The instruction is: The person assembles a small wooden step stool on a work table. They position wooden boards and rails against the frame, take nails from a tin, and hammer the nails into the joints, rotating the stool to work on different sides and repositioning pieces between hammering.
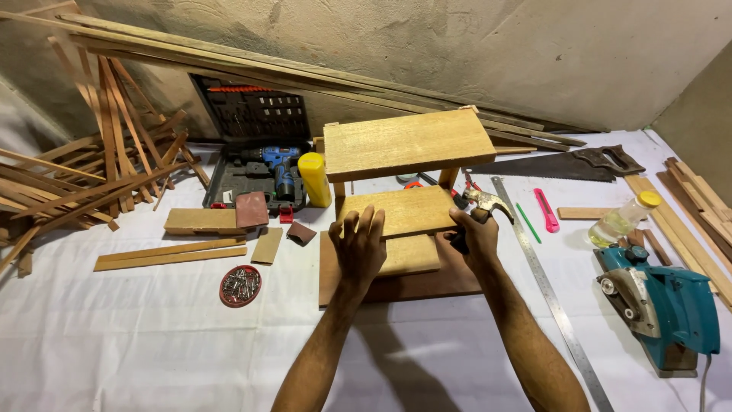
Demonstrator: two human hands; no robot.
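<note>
My left hand (358, 246) lies flat with fingers spread against the near edge of the middle shelf (396, 211) of a small wooden stand (408, 143), gripping nothing. My right hand (476, 238) is clenched around the handle of a claw hammer (488, 203), whose metal head sits just beside the right end of that same shelf. The stand rests on a dark board (427, 284) near the middle of the white sheet (152, 343), a little toward its far edge.

Just left of the stand a yellow bottle (314, 179) stands upright, and beyond it an open case holds a blue drill (278, 169). A round red lid of nails (240, 285) sits to the near left of my left hand. Loose wood strips (84, 183) are heaped at the left edge.

To the right, a long steel ruler (545, 286) runs toward the near edge, with a pink cutter (546, 210) beside it. A handsaw (568, 163) lies near the far right, a clear bottle with a yellow cap (625, 217) lies tilted, and a teal power planer (663, 305) sits at the right edge.
</note>
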